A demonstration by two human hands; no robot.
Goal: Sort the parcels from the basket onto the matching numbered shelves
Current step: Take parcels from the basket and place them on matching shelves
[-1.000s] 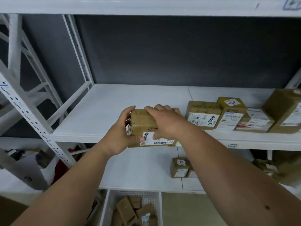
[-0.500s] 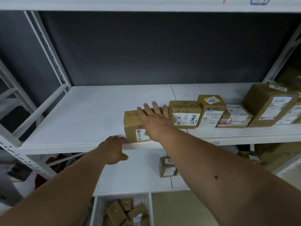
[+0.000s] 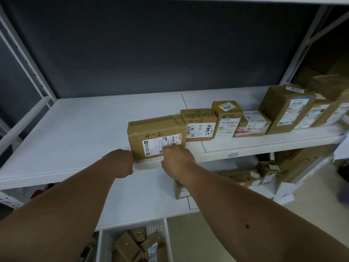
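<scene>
A brown parcel marked "4-2" stands on the white middle shelf, at the left end of a row of parcels. My right hand is at the parcel's front face, its blurred fingers against the white label. Beside the parcel's lower left corner, at the shelf's front edge, is my left hand. Its fingers are loosely curled and hold nothing. The white basket sits at the bottom of the view with several brown parcels inside.
To the right, the row continues with a "runben" box, a box tagged 2004 and larger cartons. A small tag is on the shelf's front edge. The lower shelf holds a small parcel and more parcels at the right.
The parcel went from both hands onto the shelf beside the row. My right hand slid off its top to its front face. My left hand let go and dropped to the shelf edge.
</scene>
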